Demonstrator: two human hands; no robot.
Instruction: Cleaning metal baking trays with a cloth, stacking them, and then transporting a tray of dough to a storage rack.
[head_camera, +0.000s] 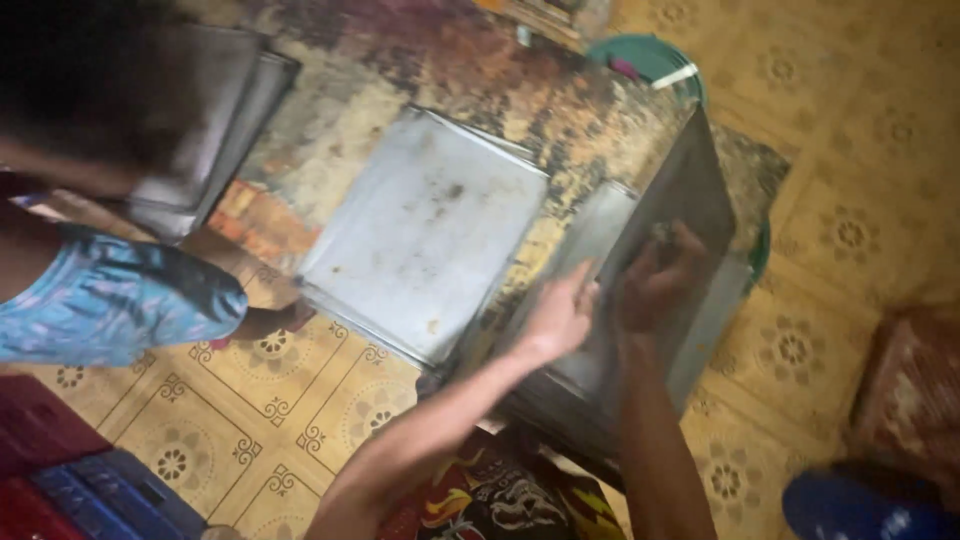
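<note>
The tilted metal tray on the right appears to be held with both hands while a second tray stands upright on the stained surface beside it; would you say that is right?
Nearly. In the head view both hands, left hand and right hand, are on the tilted metal tray, but the second tray lies flat on the stained surface, not upright.

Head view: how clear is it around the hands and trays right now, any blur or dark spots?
Head view: dim warm light; right hand smeared by motion blur on the tilted metal tray; left hand soft-edged; flat tray readable, with a dull sheen; top-left corner falls into dark shadow.
</note>
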